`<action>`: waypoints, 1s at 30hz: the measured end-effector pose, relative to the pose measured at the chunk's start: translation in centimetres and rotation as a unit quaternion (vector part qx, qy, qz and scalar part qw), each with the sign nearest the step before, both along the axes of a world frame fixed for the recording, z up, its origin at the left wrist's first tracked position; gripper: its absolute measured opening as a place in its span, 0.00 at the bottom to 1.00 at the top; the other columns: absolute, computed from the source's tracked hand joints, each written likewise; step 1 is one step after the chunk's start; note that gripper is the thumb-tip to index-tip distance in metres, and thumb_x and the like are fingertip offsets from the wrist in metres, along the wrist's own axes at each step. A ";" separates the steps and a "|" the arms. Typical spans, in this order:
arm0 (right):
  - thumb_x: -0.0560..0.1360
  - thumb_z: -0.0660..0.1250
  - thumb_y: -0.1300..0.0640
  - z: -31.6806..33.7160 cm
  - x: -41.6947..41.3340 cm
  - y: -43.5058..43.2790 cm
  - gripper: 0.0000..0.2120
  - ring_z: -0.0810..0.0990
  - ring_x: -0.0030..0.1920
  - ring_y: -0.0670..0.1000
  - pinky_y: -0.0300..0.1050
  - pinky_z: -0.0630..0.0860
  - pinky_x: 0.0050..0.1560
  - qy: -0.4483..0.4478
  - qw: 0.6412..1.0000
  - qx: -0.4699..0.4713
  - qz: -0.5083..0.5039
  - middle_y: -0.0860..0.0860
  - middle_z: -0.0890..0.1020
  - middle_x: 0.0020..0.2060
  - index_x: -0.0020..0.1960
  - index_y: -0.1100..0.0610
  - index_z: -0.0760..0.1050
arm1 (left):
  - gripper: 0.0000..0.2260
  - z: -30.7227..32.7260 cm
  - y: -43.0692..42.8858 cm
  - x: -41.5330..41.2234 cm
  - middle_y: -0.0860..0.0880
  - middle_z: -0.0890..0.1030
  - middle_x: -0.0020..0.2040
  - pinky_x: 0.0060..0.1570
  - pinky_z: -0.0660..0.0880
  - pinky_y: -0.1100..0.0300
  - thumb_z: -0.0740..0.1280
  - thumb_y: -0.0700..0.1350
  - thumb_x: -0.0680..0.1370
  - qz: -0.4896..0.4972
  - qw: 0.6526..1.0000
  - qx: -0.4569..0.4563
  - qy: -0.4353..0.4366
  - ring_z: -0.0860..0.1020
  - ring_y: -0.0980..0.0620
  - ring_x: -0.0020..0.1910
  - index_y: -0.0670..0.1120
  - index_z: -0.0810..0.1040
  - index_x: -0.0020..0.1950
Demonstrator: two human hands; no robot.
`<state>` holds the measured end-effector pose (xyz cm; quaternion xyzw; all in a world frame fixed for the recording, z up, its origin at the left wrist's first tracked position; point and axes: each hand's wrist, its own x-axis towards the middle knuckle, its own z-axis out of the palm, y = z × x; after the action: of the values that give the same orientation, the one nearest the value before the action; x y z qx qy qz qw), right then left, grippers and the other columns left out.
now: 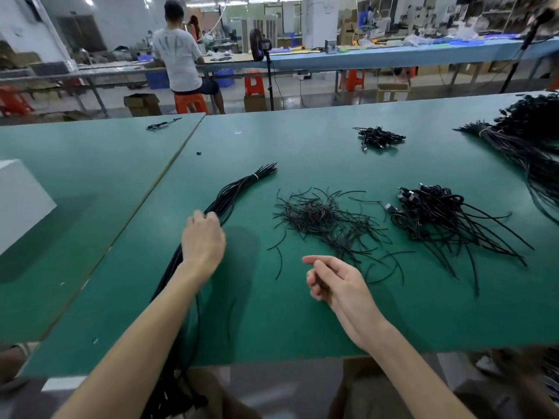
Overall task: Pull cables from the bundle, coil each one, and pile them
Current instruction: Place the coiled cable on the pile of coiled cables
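Note:
A long bundle of black cables (239,189), tied with a pale band near its far end, lies slantwise on the green table (302,313) and runs off the near edge. My left hand (202,240) rests on the middle of this bundle with its fingertips on the cables; whether it pinches one is hidden. My right hand (331,281) hovers over the table to the right, fingers loosely curled and holding nothing. A pile of coiled black cables (435,216) with loose tails lies at the right. A smaller coiled pile (379,137) sits farther back.
A scatter of short black ties (326,222) lies between the bundle and the coiled pile. A big heap of cables (532,140) fills the far right. A white box (21,201) stands at the left. A person sits at another bench (184,55) behind.

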<state>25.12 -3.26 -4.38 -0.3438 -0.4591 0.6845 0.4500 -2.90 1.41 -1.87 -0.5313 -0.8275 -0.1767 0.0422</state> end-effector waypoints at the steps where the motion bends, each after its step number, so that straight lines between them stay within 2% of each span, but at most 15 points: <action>1: 0.85 0.61 0.59 0.0 0.0 0.0 0.11 0.76 0.36 0.49 0.41 0.75 0.37 0.000 1.000 0.001 -0.001 0.55 0.81 0.38 0.60 0.63 0.79 | 0.07 -0.3 -0.5 -0.9 0.37 0.77 0.59 0.57 0.73 0.48 0.65 0.41 0.83 0.018 0.999 -0.016 0.047 0.74 0.38 0.58 0.38 0.77 0.58; 5: 0.85 0.61 0.58 0.1 0.1 -0.2 0.12 0.76 0.37 0.49 0.41 0.75 0.38 -0.002 1.000 0.000 -0.001 0.55 0.81 0.38 0.60 0.63 0.79 | 0.03 -1.1 -1.4 -2.3 0.41 0.77 0.55 0.50 0.71 0.54 0.67 0.39 0.82 0.031 0.990 -0.029 0.131 0.75 0.43 0.54 0.42 0.74 0.54; 10: 0.85 0.61 0.59 0.1 0.0 -0.2 0.12 0.76 0.36 0.49 0.41 0.75 0.38 -0.008 1.000 0.005 -0.002 0.55 0.81 0.38 0.60 0.64 0.79 | 0.06 -1.2 -1.0 -1.7 0.41 0.78 0.54 0.51 0.72 0.53 0.64 0.42 0.83 0.030 0.993 -0.025 0.114 0.76 0.43 0.53 0.40 0.76 0.54; 15: 0.85 0.61 0.59 0.0 0.0 -0.2 0.12 0.76 0.37 0.49 0.41 0.75 0.38 -0.005 1.000 0.007 0.000 0.55 0.81 0.38 0.60 0.63 0.79 | 0.09 -0.1 -1.5 -0.1 0.44 0.79 0.51 0.54 0.73 0.46 0.65 0.46 0.83 0.013 0.999 0.046 -0.026 0.77 0.42 0.52 0.41 0.79 0.51; 19: 0.85 0.61 0.58 -0.1 -0.1 0.0 0.11 0.76 0.37 0.49 0.42 0.75 0.39 -0.010 1.000 0.009 0.003 0.55 0.81 0.38 0.60 0.63 0.80 | 0.09 1.7 -1.4 1.4 0.46 0.83 0.48 0.55 0.77 0.46 0.66 0.46 0.82 -0.007 0.994 0.048 -0.102 0.81 0.43 0.46 0.43 0.81 0.48; 23: 0.84 0.62 0.56 0.0 -0.4 0.1 0.12 0.77 0.38 0.50 0.42 0.76 0.40 -0.036 0.999 0.029 0.018 0.55 0.82 0.39 0.60 0.62 0.80 | 0.06 3.0 -0.8 2.5 0.46 0.84 0.41 0.50 0.80 0.51 0.70 0.45 0.80 -0.051 0.974 0.055 -0.215 0.83 0.45 0.43 0.43 0.82 0.47; 25: 0.84 0.63 0.55 0.0 -0.6 0.2 0.12 0.78 0.39 0.50 0.41 0.77 0.41 -0.047 0.998 0.036 0.024 0.55 0.83 0.40 0.60 0.62 0.80 | 0.05 3.3 -0.6 2.7 0.49 0.84 0.34 0.43 0.79 0.57 0.71 0.45 0.79 -0.068 0.966 0.053 -0.243 0.84 0.50 0.37 0.44 0.82 0.46; 28: 0.84 0.63 0.52 0.5 -1.1 0.5 0.13 0.83 0.45 0.53 0.44 0.81 0.44 -0.071 0.994 0.063 0.046 0.54 0.86 0.48 0.63 0.57 0.80 | 0.03 3.0 -0.5 2.6 0.50 0.84 0.30 0.36 0.78 0.61 0.71 0.41 0.80 -0.105 0.954 0.026 -0.280 0.84 0.55 0.31 0.43 0.84 0.47; 30: 0.83 0.63 0.47 1.0 -2.0 0.7 0.17 0.85 0.54 0.53 0.49 0.83 0.50 -0.058 0.993 0.075 0.075 0.52 0.85 0.58 0.68 0.51 0.78 | 0.03 2.5 -0.7 2.5 0.47 0.85 0.34 0.39 0.83 0.55 0.71 0.38 0.79 -0.120 0.939 0.017 -0.322 0.85 0.52 0.33 0.41 0.85 0.48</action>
<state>23.13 -2.55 -3.33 -0.3133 -0.5588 0.6588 0.3945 -0.41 0.74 0.65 -0.5407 -0.7237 -0.3558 -0.2393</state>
